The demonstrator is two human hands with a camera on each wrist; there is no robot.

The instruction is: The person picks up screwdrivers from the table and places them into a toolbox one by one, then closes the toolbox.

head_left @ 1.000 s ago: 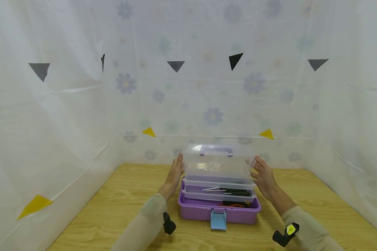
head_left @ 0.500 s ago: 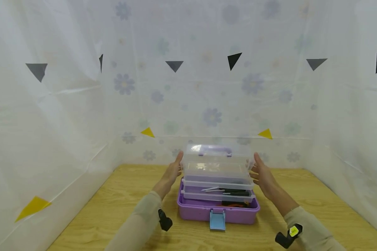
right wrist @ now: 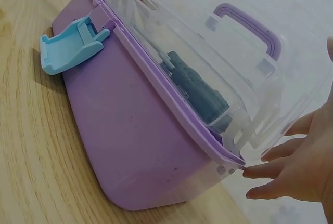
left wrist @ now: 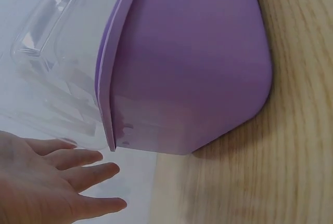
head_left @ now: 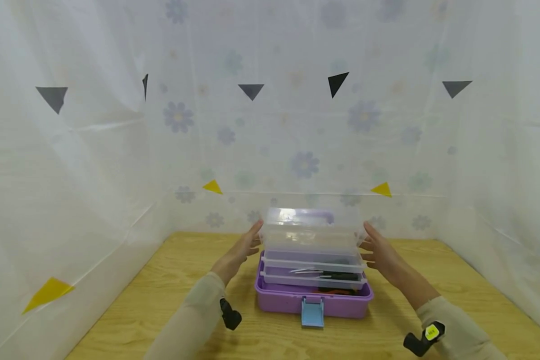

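Note:
A purple toolbox (head_left: 313,304) with a clear lid (head_left: 310,235) and stacked clear trays sits on the wooden table (head_left: 162,280). The lid stands partly raised, its purple handle (head_left: 312,216) on top. Black-handled tools (head_left: 333,276) lie in a tray. A light blue latch (head_left: 312,318) hangs at the box front. My left hand (head_left: 243,248) lies flat against the lid's left end, fingers straight. My right hand (head_left: 378,248) lies flat against the right end. The left wrist view shows my left hand (left wrist: 62,182) beside the purple toolbox (left wrist: 192,68); the right wrist view shows my right hand (right wrist: 291,177), the lid (right wrist: 218,52) and the latch (right wrist: 70,47).
White sheeting (head_left: 72,150) with flower prints and triangle marks walls in the table on the left, back and right. Bare wood lies to both sides of the box and in front of it.
The clear lid has come down a little lower over the trays. Both hands have stayed at its ends and moved down with it.

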